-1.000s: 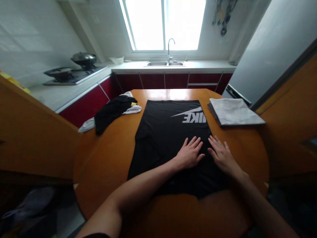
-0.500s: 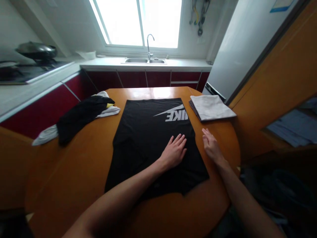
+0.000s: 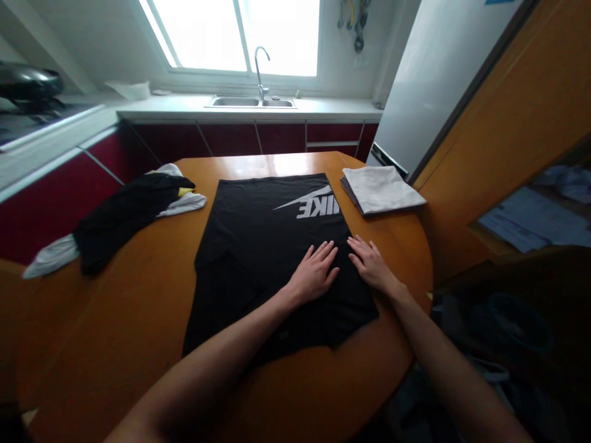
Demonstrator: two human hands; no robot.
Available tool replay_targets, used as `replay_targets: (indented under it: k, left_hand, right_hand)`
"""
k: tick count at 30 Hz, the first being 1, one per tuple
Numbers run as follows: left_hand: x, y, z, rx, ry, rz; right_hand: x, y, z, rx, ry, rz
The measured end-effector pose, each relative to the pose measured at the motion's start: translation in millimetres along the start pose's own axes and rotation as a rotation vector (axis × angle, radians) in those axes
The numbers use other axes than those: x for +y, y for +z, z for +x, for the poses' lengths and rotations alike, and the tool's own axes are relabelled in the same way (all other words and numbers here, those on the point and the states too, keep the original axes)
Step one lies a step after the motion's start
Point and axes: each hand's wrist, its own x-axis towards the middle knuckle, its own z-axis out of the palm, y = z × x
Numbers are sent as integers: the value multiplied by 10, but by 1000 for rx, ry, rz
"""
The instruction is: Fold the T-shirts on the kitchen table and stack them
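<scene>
A black T-shirt (image 3: 258, 246) with a white printed logo lies spread on the wooden table (image 3: 124, 326), its sides tucked under or out of sight. My left hand (image 3: 314, 271) rests flat on the shirt, right of its middle, with fingers stretched out. At the shirt's right edge, my right hand (image 3: 370, 264) lies with its fingers spread and their tips on the cloth. Only a small gap separates the fingertips of both hands.
Folded light and grey cloths (image 3: 383, 189) lie at the table's right rear. A loose heap of black and white clothes (image 3: 129, 212) is at the left. Beyond the table are a counter with a sink (image 3: 235, 102), a stove on the left and a fridge (image 3: 410, 92).
My right hand has come leftward from beside the shirt onto its right edge. My left hand stays flat on the shirt. The whole view has shifted slightly.
</scene>
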Motion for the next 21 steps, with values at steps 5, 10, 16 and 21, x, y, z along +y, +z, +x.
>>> replay_targets:
  k: [5,10,16,21]
  left_hand:
    - [-13,14,-6,5,21,16]
    - [-49,39,-10,18,-21,92]
    - [-39,-44,17,7,-1,157]
    - [434,-310,-174,-67,211,125]
  right_hand:
    - [-4,3,-1,4,-3,0]
    - [6,4,-5,5,-3,6]
    - [31,32,3,13,-2,-8]
    - [34,57,-15,13,-31,-36]
